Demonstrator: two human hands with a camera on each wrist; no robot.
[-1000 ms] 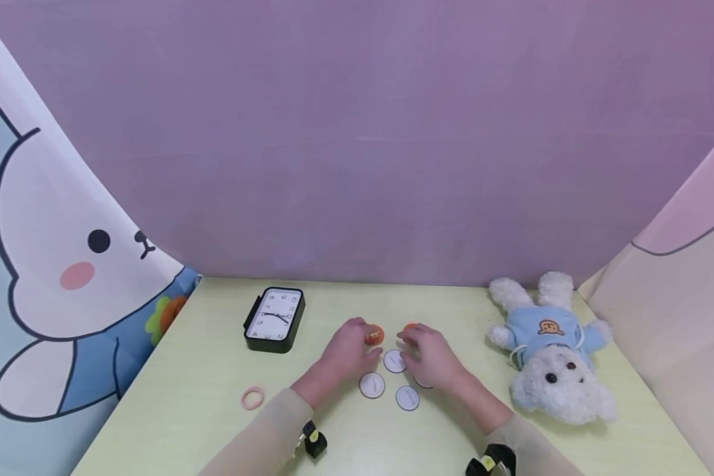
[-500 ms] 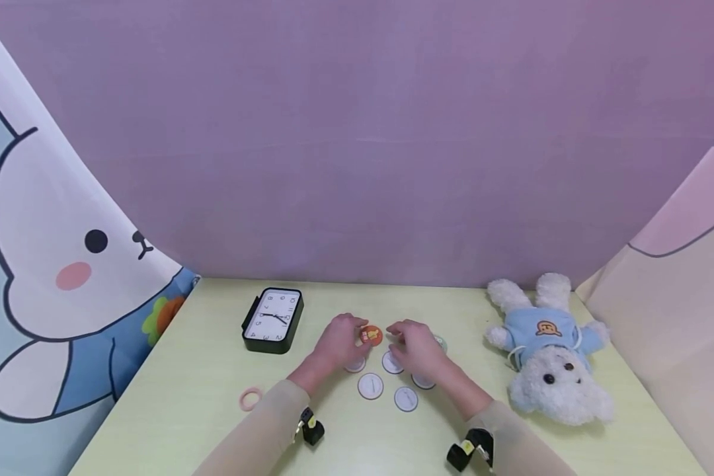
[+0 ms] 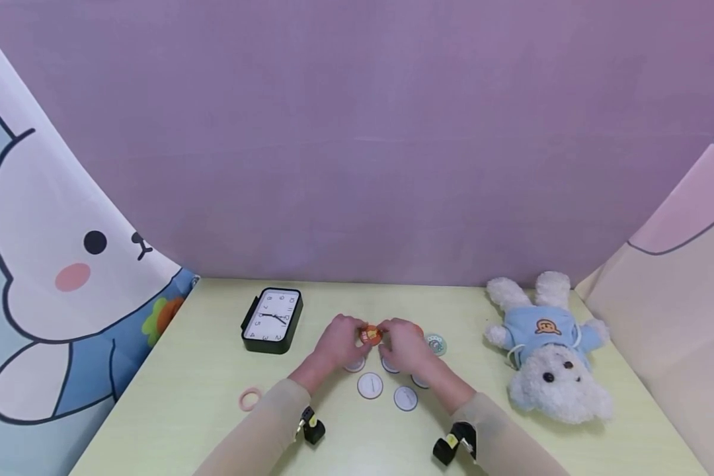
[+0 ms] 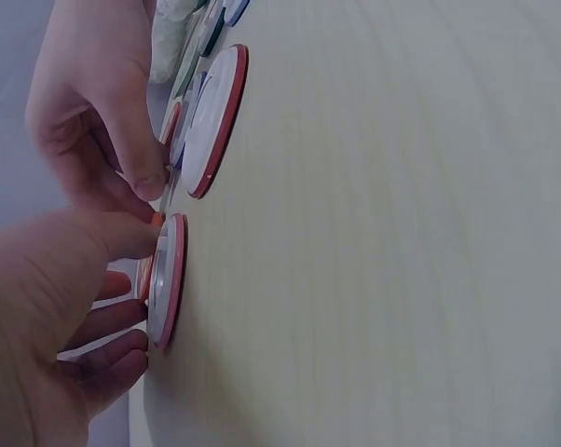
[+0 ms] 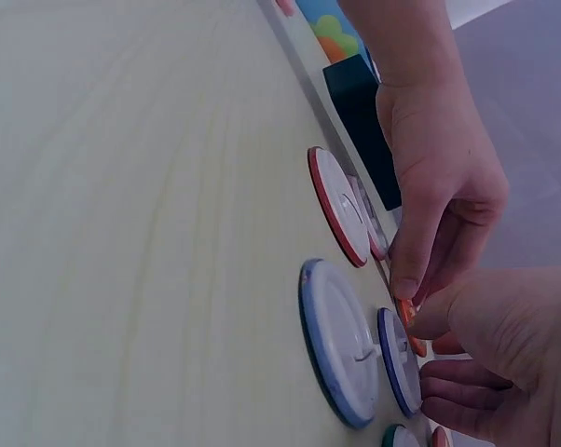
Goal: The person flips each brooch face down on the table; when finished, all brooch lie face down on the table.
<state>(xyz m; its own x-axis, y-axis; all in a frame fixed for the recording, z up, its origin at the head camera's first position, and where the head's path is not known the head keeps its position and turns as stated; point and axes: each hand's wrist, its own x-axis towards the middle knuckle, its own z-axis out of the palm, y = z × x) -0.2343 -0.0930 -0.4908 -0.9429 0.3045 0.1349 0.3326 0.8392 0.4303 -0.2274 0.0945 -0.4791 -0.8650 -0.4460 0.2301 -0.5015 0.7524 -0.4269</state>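
An orange pin badge lies face up between my two hands in the head view. My left hand holds its left edge between thumb and fingers. From the other side, my right hand has thumb and fingertips at its right edge. In the right wrist view, both thumbs meet close beside the orange badge. Nearer lie several badges with white pin backs up, such as a red-rimmed badge and a blue-rimmed badge. My right hand partly hides others, including a second orange badge.
A green badge lies right of my right hand. A black-framed clock is at the back left, with a pink ring nearer. A white plush toy in blue lies at the right. A purple backdrop stands behind the table.
My right hand has moved left from the second orange badge to the orange badge by my left hand, uncovering the green badge. My left hand shifted slightly left with its badge.
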